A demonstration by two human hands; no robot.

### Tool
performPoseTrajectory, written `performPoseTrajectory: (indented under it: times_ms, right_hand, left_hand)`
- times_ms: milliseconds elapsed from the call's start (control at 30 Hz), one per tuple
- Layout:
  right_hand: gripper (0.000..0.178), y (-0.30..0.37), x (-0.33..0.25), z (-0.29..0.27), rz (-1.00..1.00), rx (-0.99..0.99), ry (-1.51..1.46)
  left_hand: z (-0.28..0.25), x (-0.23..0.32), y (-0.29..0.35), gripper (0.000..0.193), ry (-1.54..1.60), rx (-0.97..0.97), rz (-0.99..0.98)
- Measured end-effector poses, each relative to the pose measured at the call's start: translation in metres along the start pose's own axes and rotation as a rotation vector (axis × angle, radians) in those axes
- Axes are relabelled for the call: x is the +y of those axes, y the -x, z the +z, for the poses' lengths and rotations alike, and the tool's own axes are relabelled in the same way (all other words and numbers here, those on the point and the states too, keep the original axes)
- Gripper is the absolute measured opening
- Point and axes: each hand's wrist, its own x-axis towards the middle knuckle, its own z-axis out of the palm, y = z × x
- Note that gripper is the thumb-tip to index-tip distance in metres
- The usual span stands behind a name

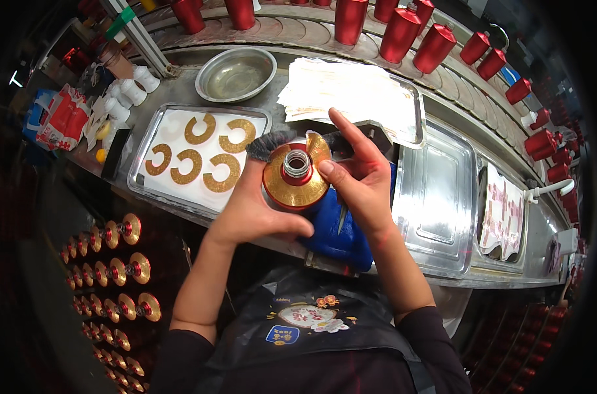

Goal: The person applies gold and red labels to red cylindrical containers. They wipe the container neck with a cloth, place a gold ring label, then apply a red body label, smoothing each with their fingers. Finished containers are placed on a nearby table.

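A red bottle (277,198) stands with its threaded silver neck (297,161) toward me, in front of my chest. Around the neck lies a gold C-shaped label (292,192), and one end of it (318,148) sticks up at the right. My left hand (243,211) is wrapped round the bottle's left side, its thumb below; dark coverings show on fingertips beyond. With my right hand (364,187) I hold the label's raised end at the thumb, while one finger stretches upward. Under the bottle is a blue padded support (341,236), partly hidden.
Left is a tray (135,176) of several gold C-shaped labels, with a metal bowl (213,88) behind. Paper sheets (341,85) lie beyond my hands, a metal lid (436,203) at right. Red bottles (401,33) line the conveyor (292,33); gold-topped bottles (141,269) stand lower left.
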Motion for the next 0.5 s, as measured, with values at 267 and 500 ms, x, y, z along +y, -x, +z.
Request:
performPoseTrajectory:
  times_ms: [267, 500]
  right_hand:
    - [0.064, 0.005, 0.000, 0.002, 0.033, 0.021, -0.012]
    - [0.068, 0.008, -0.003, 0.002, 0.077, 0.034, -0.016]
  left_hand:
    - [-0.010, -0.012, 0.009, 0.092, -0.286, 0.065, 0.224]
    - [-0.019, -0.007, 0.004, 0.094, 0.113, -0.159, 0.112]
